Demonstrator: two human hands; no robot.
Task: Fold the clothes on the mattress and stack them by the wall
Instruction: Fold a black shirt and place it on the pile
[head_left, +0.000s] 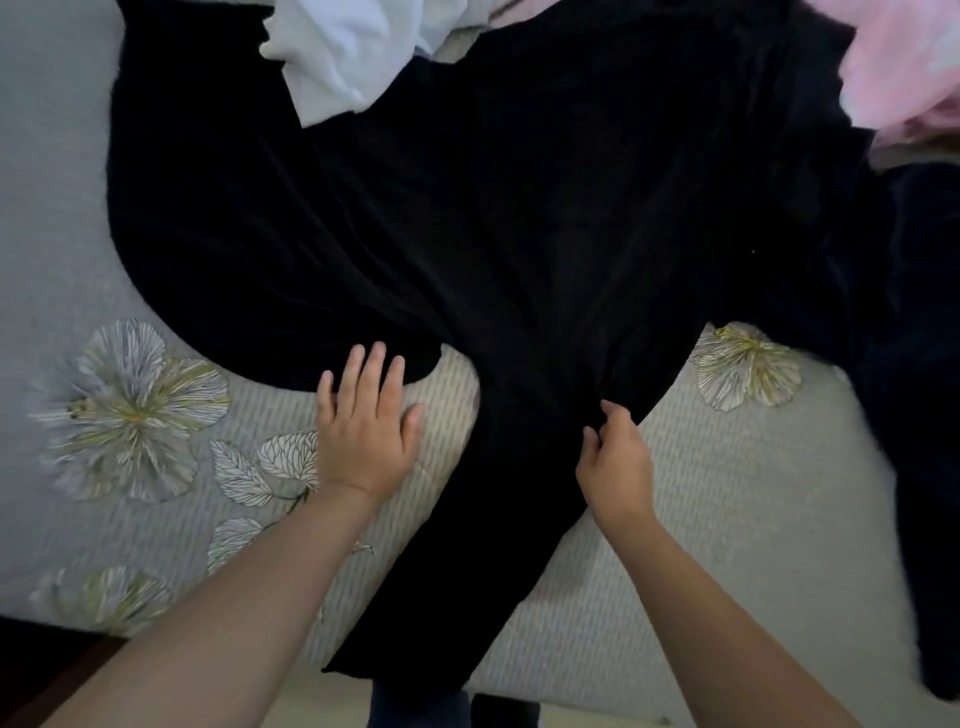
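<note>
Pinching the hem edge of the black garment (467, 234), right hand (615, 462) at 5 o'clock | left hand (363, 421) flat, fingers straight, at 7 | garment's long axis runs 6 to 12 across mattress (727, 519) | white cloth (353, 57) at 11, pink cloth (904, 62) at 1

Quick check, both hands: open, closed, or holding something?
Left hand: open, fingers straight, lying flat at the edge of the black garment.
Right hand: fingers curled, pinching the black garment's edge.
</note>
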